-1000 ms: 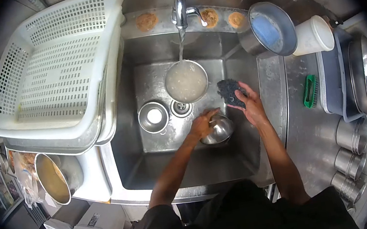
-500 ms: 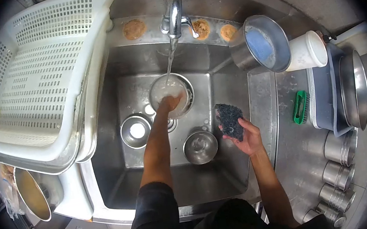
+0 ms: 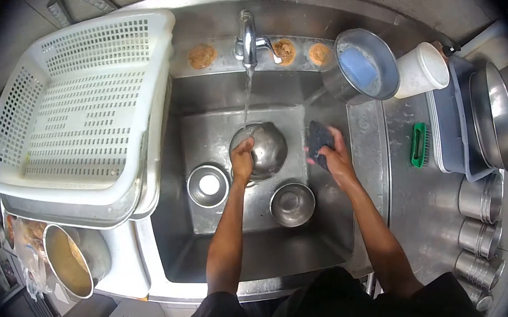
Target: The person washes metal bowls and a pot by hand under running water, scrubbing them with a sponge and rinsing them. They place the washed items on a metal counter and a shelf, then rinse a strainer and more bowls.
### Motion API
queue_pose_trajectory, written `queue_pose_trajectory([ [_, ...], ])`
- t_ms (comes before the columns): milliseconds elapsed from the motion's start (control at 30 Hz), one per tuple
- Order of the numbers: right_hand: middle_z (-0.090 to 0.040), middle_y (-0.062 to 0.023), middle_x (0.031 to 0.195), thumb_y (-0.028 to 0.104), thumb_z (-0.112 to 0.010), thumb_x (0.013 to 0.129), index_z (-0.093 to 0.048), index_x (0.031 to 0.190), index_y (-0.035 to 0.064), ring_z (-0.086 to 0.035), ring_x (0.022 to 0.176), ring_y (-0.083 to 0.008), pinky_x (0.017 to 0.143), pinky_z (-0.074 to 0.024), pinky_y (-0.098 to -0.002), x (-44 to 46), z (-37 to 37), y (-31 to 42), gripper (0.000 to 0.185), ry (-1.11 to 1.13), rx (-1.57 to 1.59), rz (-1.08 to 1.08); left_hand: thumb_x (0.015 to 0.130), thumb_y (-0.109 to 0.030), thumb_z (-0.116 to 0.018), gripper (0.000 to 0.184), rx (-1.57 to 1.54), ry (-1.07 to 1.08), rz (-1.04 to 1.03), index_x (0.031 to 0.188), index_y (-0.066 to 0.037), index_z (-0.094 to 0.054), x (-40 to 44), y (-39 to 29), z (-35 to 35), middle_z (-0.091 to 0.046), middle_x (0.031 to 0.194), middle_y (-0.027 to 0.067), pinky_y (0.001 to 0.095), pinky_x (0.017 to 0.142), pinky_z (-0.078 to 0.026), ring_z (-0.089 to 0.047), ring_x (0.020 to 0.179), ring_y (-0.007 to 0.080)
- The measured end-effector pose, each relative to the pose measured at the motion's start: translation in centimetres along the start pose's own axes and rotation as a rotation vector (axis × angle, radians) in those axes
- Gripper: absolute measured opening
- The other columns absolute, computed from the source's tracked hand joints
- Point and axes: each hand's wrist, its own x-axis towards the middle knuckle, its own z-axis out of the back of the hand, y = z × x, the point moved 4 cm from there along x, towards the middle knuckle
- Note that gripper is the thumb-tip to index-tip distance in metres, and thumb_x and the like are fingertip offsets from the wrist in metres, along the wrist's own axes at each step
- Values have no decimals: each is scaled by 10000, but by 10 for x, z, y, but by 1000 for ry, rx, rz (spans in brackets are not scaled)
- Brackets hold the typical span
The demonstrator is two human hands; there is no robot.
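My left hand (image 3: 244, 161) grips the rim of a steel bowl (image 3: 269, 149) in the sink. The bowl is turned so that its rounded outside faces up, under the stream from the tap (image 3: 248, 44). To the right of it, my right hand (image 3: 336, 156) is closed around a dark grey scouring pad (image 3: 317, 140), apart from the bowl. Two smaller steel bowls rest on the sink floor: one bowl (image 3: 208, 186) left of my left hand, another bowl (image 3: 293, 204) below and between my hands.
A white perforated basket (image 3: 82, 107) stands at the sink's left. On the right are a steel pot (image 3: 368, 64) with a blue sponge, a white tub (image 3: 425, 68), a green brush (image 3: 419, 145), a grey bin (image 3: 448, 124) and several steel canisters (image 3: 481, 198).
My left hand has turned the bowl over, from its open side up to its outside up. My right hand has moved the pad forward, level with the bowl. The view has tilted up slightly.
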Motion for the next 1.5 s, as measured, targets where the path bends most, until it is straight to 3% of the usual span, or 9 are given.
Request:
queue_pose_trajectory([
  [233, -538, -188, 1313, 13, -463, 884, -542, 1270, 14, -542, 1173, -376, 1057, -393, -396, 12, -147, 43, 394, 213, -1300, 1318, 944, -638, -360, 711, -119, -355, 173, 610, -21, -471, 13, -159, 23, -386, 555, -6, 356, 572, -347, -360, 587, 118],
  [367, -643, -127, 1186, 81, -590, 856, -664, 1081, 24, -527, 1200, -355, 1049, -383, -458, 82, -153, 62, 244, 143, -851, 870, 900, -757, -143, 866, 30, -467, 135, 549, -28, -450, -1, -196, 35, -377, 522, 27, 396, 570, -339, -366, 556, 162],
  [800, -669, -84, 869, 96, -727, 765, -664, 717, 59, -616, 810, -237, 713, -474, -328, 53, -168, 81, 88, -57, -666, 1272, 966, -623, -320, 743, 168, -462, -86, 632, -8, -568, -12, -207, 25, -517, 525, 61, 426, 521, -349, -433, 512, 200],
  [867, -674, -67, 827, 109, -725, 767, -669, 721, 50, -616, 772, -202, 699, -467, -311, 74, -161, 92, 94, -142, -531, 1249, 960, -542, -463, 639, 26, -474, -26, 594, -26, -555, -20, -208, 21, -545, 529, 59, 426, 538, -340, -418, 528, 188],
  [933, -649, -21, 712, 159, -728, 775, -671, 746, 7, -566, 676, -113, 651, -447, -275, 103, -145, 85, 165, 41, -323, 456, 943, -494, -543, 496, -81, -417, 98, 749, -50, -653, -21, -182, 27, -634, 712, 38, 389, 614, -431, -515, 638, 154],
  [1067, -598, 5, 631, 204, -707, 818, -647, 718, -16, -521, 639, -63, 613, -421, -248, 106, -109, 60, 248, -120, -329, 455, 946, -510, -508, 502, -943, -357, 100, 1137, -57, -606, -35, -174, 19, -625, 1082, 97, 370, 862, -478, -584, 962, 202],
  [1267, -655, -71, 1089, 129, -629, 841, -652, 861, 77, -630, 960, -268, 799, -495, -364, 9, -155, 43, 60, -191, -803, 1351, 981, -561, -341, 635, -1416, -201, 263, 1326, -42, -467, -36, -118, 2, -506, 1347, 107, 380, 1023, -434, -505, 1227, 258],
  [1400, -654, -74, 1154, 112, -632, 807, -675, 902, 69, -610, 1032, -319, 899, -477, -374, 17, -183, 51, 112, 61, -1033, 1338, 983, -559, -335, 660, -988, -163, 116, 1245, 26, -491, -38, -153, 11, -574, 1211, 151, 378, 961, -479, -576, 1121, 230],
  [1500, -563, -91, 1325, 187, -575, 905, -651, 1128, 65, -517, 1229, -287, 1007, -409, -343, 77, -176, 47, 265, 303, -735, 625, 989, -516, -399, 586, -669, -318, 99, 927, 34, -588, -36, -165, 26, -637, 734, 96, 314, 605, -508, -616, 618, 175],
])
